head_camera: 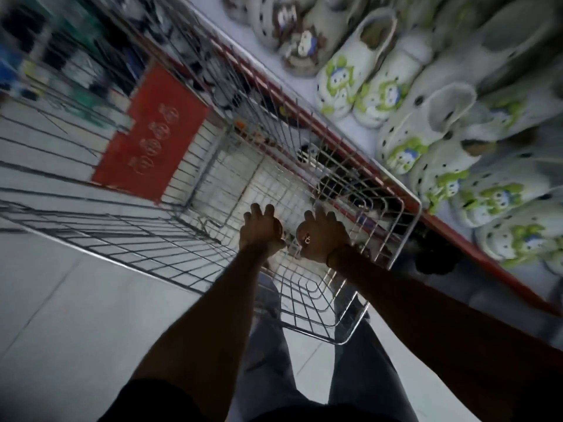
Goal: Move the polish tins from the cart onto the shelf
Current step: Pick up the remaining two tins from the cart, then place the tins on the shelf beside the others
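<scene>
Reaching down into the wire cart point(189, 166), both hands are seen at frame centre, backs to the camera. The left hand point(261, 231) is curled, fingers bent forward; what it encloses, if anything, cannot be told. The right hand point(324, 236) is just beside it, also curled, with a small round object point(304, 236) partly visible at the thumb side; whether this is a polish tin cannot be confirmed, and whether the grip is clamped on it cannot be told. No tin is clearly made out elsewhere in the basket; heavy motion blur is noted in the upper left. Orientation and long axis of any tin cannot be read.

The cart's long axis is seen running from lower centre toward upper left. A red panel point(152, 132) with white markings is fixed at its far end. The right-hand basket wall stands between the hands and the shelf point(359, 129), whose red edge strip runs diagonally from top centre to right edge, just beside the cart. The shelf surface at upper right is filled with white clogs point(359, 65) bearing green and blue cartoon figures, packed in touching rows. Dark items are seen on a lower level beneath the red strip, through the mesh. Pale floor tiles point(76, 315) and the person's grey trousers point(271, 354) are seen at bottom.
</scene>
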`<action>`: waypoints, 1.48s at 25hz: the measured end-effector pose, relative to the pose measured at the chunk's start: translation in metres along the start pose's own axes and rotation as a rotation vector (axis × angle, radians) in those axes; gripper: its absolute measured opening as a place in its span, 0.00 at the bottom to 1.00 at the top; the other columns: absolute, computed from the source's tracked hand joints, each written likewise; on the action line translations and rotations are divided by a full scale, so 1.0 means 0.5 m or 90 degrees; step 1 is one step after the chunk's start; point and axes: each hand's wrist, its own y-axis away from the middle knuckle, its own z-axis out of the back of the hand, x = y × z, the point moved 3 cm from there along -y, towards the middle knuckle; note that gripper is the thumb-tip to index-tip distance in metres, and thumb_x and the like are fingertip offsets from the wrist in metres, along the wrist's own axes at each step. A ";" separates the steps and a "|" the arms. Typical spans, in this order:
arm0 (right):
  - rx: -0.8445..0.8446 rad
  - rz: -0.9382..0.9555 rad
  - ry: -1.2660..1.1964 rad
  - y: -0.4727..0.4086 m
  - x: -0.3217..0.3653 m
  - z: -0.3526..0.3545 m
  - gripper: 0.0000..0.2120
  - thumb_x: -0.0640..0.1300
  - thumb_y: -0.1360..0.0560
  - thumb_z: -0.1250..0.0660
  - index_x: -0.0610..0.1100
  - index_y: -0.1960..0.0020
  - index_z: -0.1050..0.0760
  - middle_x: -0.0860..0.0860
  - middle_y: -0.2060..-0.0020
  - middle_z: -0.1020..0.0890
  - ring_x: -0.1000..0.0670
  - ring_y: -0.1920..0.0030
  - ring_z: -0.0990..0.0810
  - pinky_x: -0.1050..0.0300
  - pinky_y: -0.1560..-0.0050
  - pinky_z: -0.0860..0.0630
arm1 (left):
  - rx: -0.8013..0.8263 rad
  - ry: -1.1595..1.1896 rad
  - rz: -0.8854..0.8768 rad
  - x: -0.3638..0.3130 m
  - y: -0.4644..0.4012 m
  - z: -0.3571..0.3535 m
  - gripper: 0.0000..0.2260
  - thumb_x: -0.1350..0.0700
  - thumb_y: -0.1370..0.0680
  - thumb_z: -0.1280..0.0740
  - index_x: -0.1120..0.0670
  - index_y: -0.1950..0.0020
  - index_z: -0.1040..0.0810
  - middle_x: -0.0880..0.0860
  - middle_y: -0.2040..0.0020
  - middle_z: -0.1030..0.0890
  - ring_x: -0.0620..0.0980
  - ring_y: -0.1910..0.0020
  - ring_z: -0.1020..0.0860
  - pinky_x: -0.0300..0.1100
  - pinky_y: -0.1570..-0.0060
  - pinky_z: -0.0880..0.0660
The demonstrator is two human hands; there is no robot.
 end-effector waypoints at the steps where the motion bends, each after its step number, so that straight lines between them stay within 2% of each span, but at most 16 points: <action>1: -0.042 -0.007 -0.031 0.009 0.005 0.056 0.36 0.54 0.38 0.26 0.42 0.34 0.32 0.40 0.34 0.29 0.35 0.38 0.26 0.43 0.44 0.23 | -0.045 0.025 -0.016 -0.005 0.016 0.056 0.36 0.51 0.39 0.21 0.56 0.34 0.30 0.61 0.36 0.30 0.63 0.38 0.27 0.59 0.49 0.20; 5: -0.226 0.036 -0.098 0.067 0.038 0.299 0.40 0.58 0.41 0.25 0.43 0.33 0.28 0.40 0.39 0.25 0.35 0.40 0.24 0.41 0.43 0.24 | -0.251 0.135 -0.095 -0.032 0.111 0.296 0.35 0.53 0.38 0.23 0.56 0.32 0.29 0.61 0.38 0.26 0.65 0.40 0.25 0.57 0.48 0.21; 8: -0.378 0.073 -0.145 0.133 0.065 0.451 0.40 0.61 0.41 0.28 0.46 0.33 0.29 0.41 0.43 0.24 0.35 0.44 0.23 0.42 0.47 0.23 | -0.376 0.196 -0.184 -0.077 0.173 0.450 0.32 0.52 0.38 0.23 0.57 0.38 0.29 0.59 0.45 0.21 0.62 0.49 0.21 0.52 0.56 0.21; 10: -0.467 0.095 -0.179 0.180 0.071 0.542 0.38 0.62 0.40 0.28 0.47 0.34 0.29 0.44 0.45 0.22 0.38 0.45 0.23 0.45 0.47 0.23 | -0.446 0.241 -0.213 -0.123 0.208 0.540 0.28 0.51 0.40 0.23 0.56 0.44 0.28 0.58 0.49 0.21 0.59 0.52 0.22 0.44 0.59 0.28; 12: -0.571 0.112 -0.212 0.248 0.054 0.630 0.34 0.63 0.39 0.28 0.47 0.39 0.28 0.46 0.48 0.21 0.42 0.46 0.23 0.47 0.47 0.24 | -0.518 0.268 -0.271 -0.190 0.255 0.616 0.26 0.52 0.40 0.24 0.57 0.44 0.25 0.58 0.49 0.21 0.57 0.50 0.23 0.39 0.55 0.34; 16: -0.746 0.097 -0.245 0.386 -0.033 0.742 0.29 0.59 0.40 0.27 0.47 0.43 0.25 0.48 0.50 0.20 0.45 0.48 0.23 0.50 0.47 0.26 | -0.569 0.289 -0.448 -0.347 0.331 0.685 0.27 0.48 0.38 0.27 0.56 0.41 0.24 0.56 0.45 0.22 0.53 0.45 0.26 0.36 0.48 0.34; 18: -0.799 0.036 -0.231 0.445 -0.099 0.785 0.28 0.59 0.40 0.27 0.49 0.43 0.26 0.49 0.50 0.19 0.44 0.49 0.22 0.50 0.48 0.26 | -0.563 0.279 -0.517 -0.445 0.348 0.701 0.27 0.51 0.39 0.24 0.56 0.42 0.23 0.55 0.44 0.22 0.53 0.45 0.25 0.38 0.48 0.31; 21: -0.824 -0.124 -0.174 0.504 -0.207 0.836 0.27 0.64 0.42 0.30 0.50 0.48 0.25 0.49 0.54 0.16 0.42 0.49 0.21 0.48 0.52 0.27 | -0.529 0.290 -0.619 -0.596 0.356 0.702 0.23 0.58 0.39 0.25 0.58 0.44 0.20 0.57 0.45 0.22 0.52 0.47 0.23 0.30 0.47 0.30; 22: -0.819 -0.177 -0.146 0.515 -0.241 0.850 0.26 0.65 0.42 0.31 0.50 0.50 0.25 0.49 0.56 0.16 0.41 0.49 0.21 0.48 0.52 0.28 | -0.509 0.287 -0.627 -0.642 0.350 0.702 0.23 0.59 0.39 0.25 0.58 0.45 0.20 0.57 0.46 0.22 0.52 0.47 0.23 0.28 0.48 0.32; 24: -0.777 -0.245 -0.093 0.516 -0.299 0.867 0.27 0.64 0.42 0.31 0.50 0.49 0.24 0.47 0.57 0.15 0.40 0.48 0.21 0.48 0.51 0.27 | -0.438 0.241 -0.599 -0.720 0.325 0.701 0.21 0.59 0.39 0.25 0.57 0.47 0.19 0.58 0.46 0.21 0.55 0.47 0.23 0.32 0.50 0.33; 26: -0.709 -0.270 -0.051 0.501 -0.339 0.873 0.26 0.63 0.39 0.30 0.48 0.48 0.22 0.45 0.58 0.15 0.40 0.47 0.21 0.48 0.50 0.29 | -0.374 0.148 -0.554 -0.777 0.298 0.695 0.18 0.57 0.38 0.24 0.58 0.50 0.18 0.59 0.48 0.19 0.58 0.47 0.21 0.39 0.51 0.28; 28: -0.665 -0.285 -0.017 0.483 -0.365 0.875 0.21 0.63 0.36 0.31 0.48 0.51 0.20 0.44 0.57 0.15 0.40 0.46 0.21 0.48 0.50 0.31 | -0.341 0.093 -0.544 -0.813 0.276 0.689 0.16 0.57 0.37 0.24 0.60 0.51 0.17 0.62 0.49 0.17 0.62 0.48 0.19 0.47 0.51 0.23; 31: -0.644 -0.286 0.021 0.458 -0.383 0.885 0.20 0.64 0.34 0.33 0.49 0.54 0.18 0.46 0.55 0.15 0.41 0.46 0.22 0.48 0.48 0.32 | -0.341 0.052 -0.572 -0.836 0.256 0.693 0.13 0.57 0.34 0.26 0.56 0.51 0.15 0.61 0.50 0.16 0.62 0.46 0.19 0.49 0.49 0.23; 34: -0.654 -0.261 0.033 0.443 -0.397 0.893 0.18 0.62 0.32 0.34 0.55 0.48 0.17 0.49 0.47 0.17 0.42 0.42 0.24 0.46 0.44 0.32 | -0.342 0.023 -0.573 -0.847 0.238 0.700 0.19 0.52 0.36 0.32 0.47 0.45 0.15 0.61 0.44 0.16 0.63 0.38 0.22 0.53 0.44 0.21; 37: -0.644 -0.254 0.024 0.437 -0.408 0.893 0.20 0.61 0.31 0.34 0.55 0.44 0.18 0.48 0.43 0.19 0.42 0.39 0.26 0.46 0.41 0.32 | -0.341 0.015 -0.564 -0.849 0.239 0.701 0.25 0.48 0.34 0.33 0.47 0.37 0.18 0.62 0.36 0.19 0.63 0.31 0.26 0.54 0.37 0.24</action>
